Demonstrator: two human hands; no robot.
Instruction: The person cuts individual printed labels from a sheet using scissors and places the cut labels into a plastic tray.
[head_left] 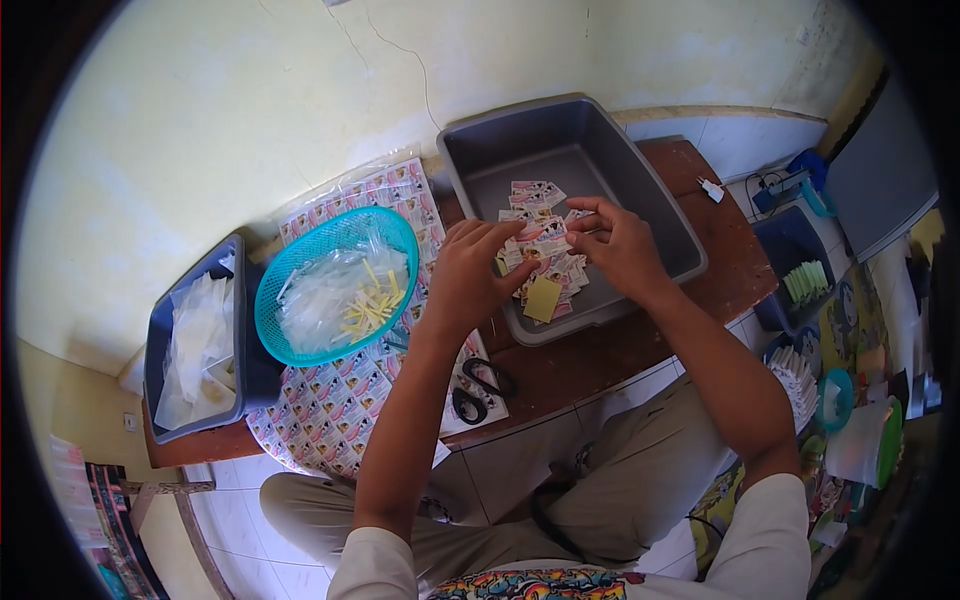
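Observation:
My left hand is over the near left side of a grey plastic tub, with thumb and forefinger spread apart. Across from it, my right hand has its fingertips drawn together at the edge of a small printed paper label. That label lies between both hands, above a loose heap of similar printed labels inside the tub. On the heap's near side rests a plain yellow piece. Whether my left forefinger touches the label is hard to see.
Left of the tub, a turquoise basket holds clear plastic bags and yellow strips. Printed label sheets lie under it, with black-handled scissors nearby. A dark bin stands far left. A white plug is on the wooden table.

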